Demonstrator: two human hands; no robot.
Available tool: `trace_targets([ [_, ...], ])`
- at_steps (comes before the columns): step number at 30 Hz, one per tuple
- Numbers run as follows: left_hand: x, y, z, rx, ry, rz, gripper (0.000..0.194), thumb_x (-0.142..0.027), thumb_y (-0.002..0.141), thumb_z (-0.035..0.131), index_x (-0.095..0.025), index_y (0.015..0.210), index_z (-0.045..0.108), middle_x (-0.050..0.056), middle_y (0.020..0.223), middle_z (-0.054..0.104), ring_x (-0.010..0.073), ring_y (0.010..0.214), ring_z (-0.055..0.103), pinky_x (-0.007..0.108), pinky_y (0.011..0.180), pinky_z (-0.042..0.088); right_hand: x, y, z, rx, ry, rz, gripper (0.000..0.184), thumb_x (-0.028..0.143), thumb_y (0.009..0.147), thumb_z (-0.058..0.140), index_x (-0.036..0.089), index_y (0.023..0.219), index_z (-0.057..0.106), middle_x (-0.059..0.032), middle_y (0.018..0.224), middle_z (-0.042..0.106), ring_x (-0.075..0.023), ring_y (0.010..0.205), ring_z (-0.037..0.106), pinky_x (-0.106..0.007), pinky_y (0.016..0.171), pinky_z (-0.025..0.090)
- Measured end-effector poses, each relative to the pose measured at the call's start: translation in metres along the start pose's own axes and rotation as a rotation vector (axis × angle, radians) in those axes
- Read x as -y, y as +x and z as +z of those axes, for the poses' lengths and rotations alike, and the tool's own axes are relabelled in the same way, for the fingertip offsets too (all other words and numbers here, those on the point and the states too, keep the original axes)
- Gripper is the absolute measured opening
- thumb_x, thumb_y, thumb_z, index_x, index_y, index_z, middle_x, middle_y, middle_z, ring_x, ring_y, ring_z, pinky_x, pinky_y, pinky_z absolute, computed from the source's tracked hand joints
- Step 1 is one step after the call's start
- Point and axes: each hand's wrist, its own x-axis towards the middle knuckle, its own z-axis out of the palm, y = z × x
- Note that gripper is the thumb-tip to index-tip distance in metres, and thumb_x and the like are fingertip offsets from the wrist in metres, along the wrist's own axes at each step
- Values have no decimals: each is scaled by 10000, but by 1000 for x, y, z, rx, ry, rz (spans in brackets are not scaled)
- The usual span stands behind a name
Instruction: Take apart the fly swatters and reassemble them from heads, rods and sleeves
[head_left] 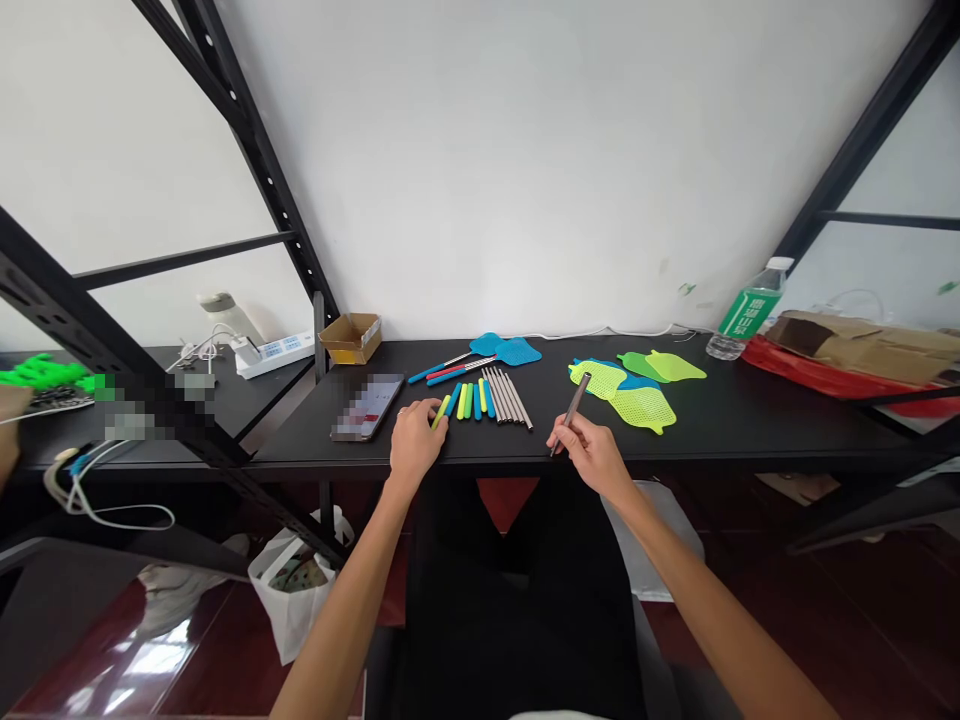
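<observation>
My right hand [589,450] pinches a slim metal rod [575,400], tilted with its upper end leaning right, just above the table's front edge. My left hand [417,440] has its fingers closed on a yellow-green handle [442,411] at the left end of a row. Beside it lie several blue and green handles [468,402]. Right of these, several silver metal rods [506,398] lie side by side. Mesh swatter heads [645,407] in yellow-green, green and blue overlap to the right. Behind the handles rest fly swatters with blue mesh heads [517,351] and thin metal shafts.
A phone [367,407] lies left of my left hand, with a small open cardboard box [351,338] behind it. A water bottle [750,310] stands at the back right, beside cardboard on red plastic [847,350]. Black metal posts [259,150] flank the table; a power strip [276,354] sits left.
</observation>
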Motion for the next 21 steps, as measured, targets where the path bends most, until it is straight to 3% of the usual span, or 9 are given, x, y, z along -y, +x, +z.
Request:
trace_targets([
  [6,-3,-1,-2,-3,16,12,288,-286,890,565,-211,1154,654,70,924,660,265,954,573,318,731,423,-1,-1,2,-34,12,-5,282,470,993,433,227,927,560,-50,794,720,-199,657,678,-315,666,526],
  [14,-1,1,-1,4,13,13,304,-289,897,554,-212,1174,652,69,929,653,261,953,571,315,720,426,-7,1,1,-56,114,91,343,537,980,422,216,954,543,-68,830,733,-200,672,707,-269,537,506],
  [21,-3,-1,-2,0,28,15,294,-293,895,556,-215,1161,655,76,926,658,272,970,576,327,735,436,-1,0,5,-51,7,-4,292,493,991,420,239,931,551,-53,779,715,-215,668,689,-341,696,558],
])
